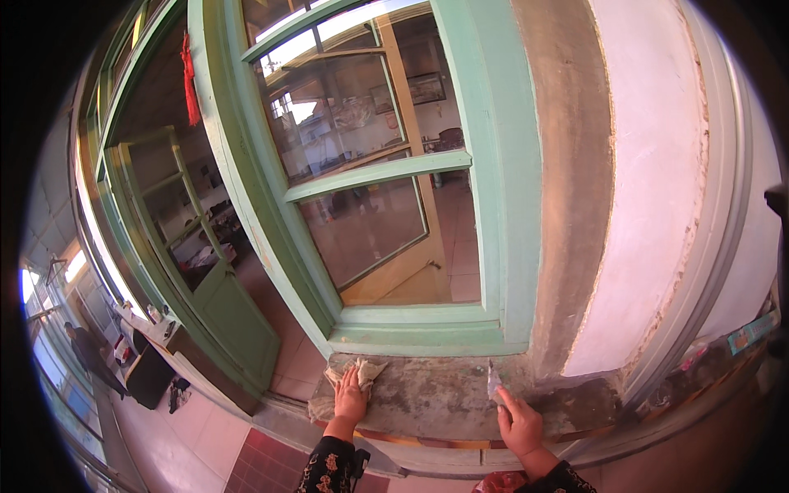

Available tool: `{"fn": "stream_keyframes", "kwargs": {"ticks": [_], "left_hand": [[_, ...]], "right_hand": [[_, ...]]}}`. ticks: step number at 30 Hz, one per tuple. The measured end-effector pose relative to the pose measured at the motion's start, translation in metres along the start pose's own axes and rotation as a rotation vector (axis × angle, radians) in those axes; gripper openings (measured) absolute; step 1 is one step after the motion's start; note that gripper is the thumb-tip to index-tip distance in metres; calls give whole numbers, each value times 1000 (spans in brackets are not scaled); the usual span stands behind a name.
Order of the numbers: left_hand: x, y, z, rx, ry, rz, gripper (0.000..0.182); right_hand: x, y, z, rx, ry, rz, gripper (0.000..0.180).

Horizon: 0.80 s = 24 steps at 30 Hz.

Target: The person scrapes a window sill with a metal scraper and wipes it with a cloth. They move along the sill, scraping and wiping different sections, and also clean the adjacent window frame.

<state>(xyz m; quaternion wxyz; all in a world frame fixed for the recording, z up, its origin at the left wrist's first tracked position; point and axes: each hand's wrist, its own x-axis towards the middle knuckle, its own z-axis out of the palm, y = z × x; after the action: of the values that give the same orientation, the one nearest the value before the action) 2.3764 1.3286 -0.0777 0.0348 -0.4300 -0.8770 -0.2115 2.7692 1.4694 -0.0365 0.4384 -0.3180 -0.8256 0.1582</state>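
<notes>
A crumpled beige cloth [371,371] lies at the left end of a worn, stained window sill [431,394]. My left hand [351,399] presses on it with the fingers laid over the fabric. Toward the sill's right part, my right hand [521,424] holds a small pale, partly see-through pointed object [494,383], index finger stretched along it. Its narrow dark tip points at the window; exactly what it is I cannot tell. Behind the sill stands a green-painted wooden window frame [419,314] with glass panes.
Left of the window, a green door [237,320] opens into a room. A red tassel [190,80] hangs beside the doorway. Farther left, a person [92,357] stands near a black chair [150,376]. A turquoise box [753,331] lies on a ledge at far right.
</notes>
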Motion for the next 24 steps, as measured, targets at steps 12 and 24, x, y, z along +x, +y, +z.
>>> {"fn": "stream_keyframes", "kwargs": {"ticks": [12,24], "left_hand": [[-3,-3,-5,-7,-15,39,74],[-31,-18,-21,-112,63,254,75]], "right_hand": [[2,1,5,10,53,-83,50],[6,-1,13,12,25,-42,42]]}}
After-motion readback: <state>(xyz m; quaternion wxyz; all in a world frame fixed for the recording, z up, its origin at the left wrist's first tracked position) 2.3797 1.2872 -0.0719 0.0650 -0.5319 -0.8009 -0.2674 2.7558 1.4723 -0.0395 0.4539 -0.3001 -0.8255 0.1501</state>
